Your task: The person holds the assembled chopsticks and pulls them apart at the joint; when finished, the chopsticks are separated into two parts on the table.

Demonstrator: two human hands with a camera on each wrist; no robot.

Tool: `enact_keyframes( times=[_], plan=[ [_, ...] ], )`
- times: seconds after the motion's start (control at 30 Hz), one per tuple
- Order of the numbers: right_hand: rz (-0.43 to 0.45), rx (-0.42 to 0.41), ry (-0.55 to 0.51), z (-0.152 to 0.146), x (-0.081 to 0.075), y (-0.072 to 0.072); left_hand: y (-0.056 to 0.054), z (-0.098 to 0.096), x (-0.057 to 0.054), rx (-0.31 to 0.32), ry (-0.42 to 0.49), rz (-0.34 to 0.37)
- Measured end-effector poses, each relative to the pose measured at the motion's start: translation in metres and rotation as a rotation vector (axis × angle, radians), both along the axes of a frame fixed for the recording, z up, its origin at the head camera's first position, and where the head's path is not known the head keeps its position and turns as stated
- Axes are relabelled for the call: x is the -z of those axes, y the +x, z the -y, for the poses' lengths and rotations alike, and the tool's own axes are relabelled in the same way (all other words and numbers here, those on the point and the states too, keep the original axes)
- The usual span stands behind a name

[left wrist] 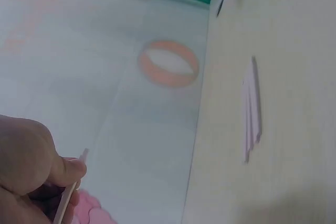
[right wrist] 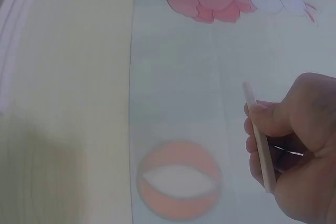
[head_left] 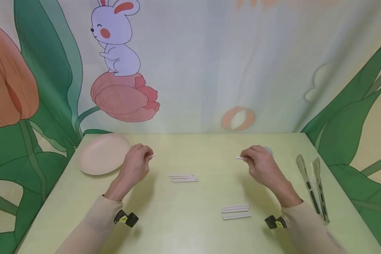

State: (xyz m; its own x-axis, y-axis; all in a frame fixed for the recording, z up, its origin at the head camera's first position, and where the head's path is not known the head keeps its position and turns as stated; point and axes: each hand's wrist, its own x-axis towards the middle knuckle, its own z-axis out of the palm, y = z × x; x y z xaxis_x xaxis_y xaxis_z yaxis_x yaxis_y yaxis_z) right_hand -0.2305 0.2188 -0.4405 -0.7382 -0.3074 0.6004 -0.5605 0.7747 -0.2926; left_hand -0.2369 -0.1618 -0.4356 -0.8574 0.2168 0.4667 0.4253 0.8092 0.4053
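Both hands are raised over the table, well apart. My left hand (head_left: 136,162) pinches a thin pale stick (left wrist: 65,199) between thumb and fingers, and its tip pokes out toward the middle. Over on the right, my right hand (head_left: 261,165) grips a similar stick (right wrist: 262,145), the thumb pressed along it; its end points left in the head view. Between the hands lies a small bundle of pale sticks (head_left: 183,179) side by side. Nearer the front, below the right hand, several more sticks (head_left: 236,209) lie roughly parallel.
A pale pink plate (head_left: 98,169) stands at the back left, partly behind my left hand. Long slim utensils (head_left: 308,180) with dark grips lie at the right edge. A small grey round thing (head_left: 268,150) shows behind my right hand. A printed curtain (head_left: 190,70) hangs behind the table.
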Motion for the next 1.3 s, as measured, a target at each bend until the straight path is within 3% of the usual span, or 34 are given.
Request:
enact_keyframes(
  times=[0.1,0.17,0.3,0.87,1.3],
  plan=[
    [0.056,-0.072,0.027,0.0,0.0,0.0,0.0,-0.001,0.001,0.082,-0.027,0.019],
    [0.063,-0.095,0.036,0.004,0.002,0.0,0.001,-0.005,0.003,0.105,-0.033,0.027],
    [0.058,-0.091,0.028,0.009,0.002,0.001,0.003,-0.011,0.003,0.093,-0.012,0.024],
    [0.112,-0.1,0.054,0.013,0.001,0.008,0.0,-0.026,0.001,0.142,-0.007,0.062],
    [0.091,-0.121,0.075,0.012,0.001,0.018,-0.006,-0.042,0.005,0.175,0.01,0.081]
  ],
)
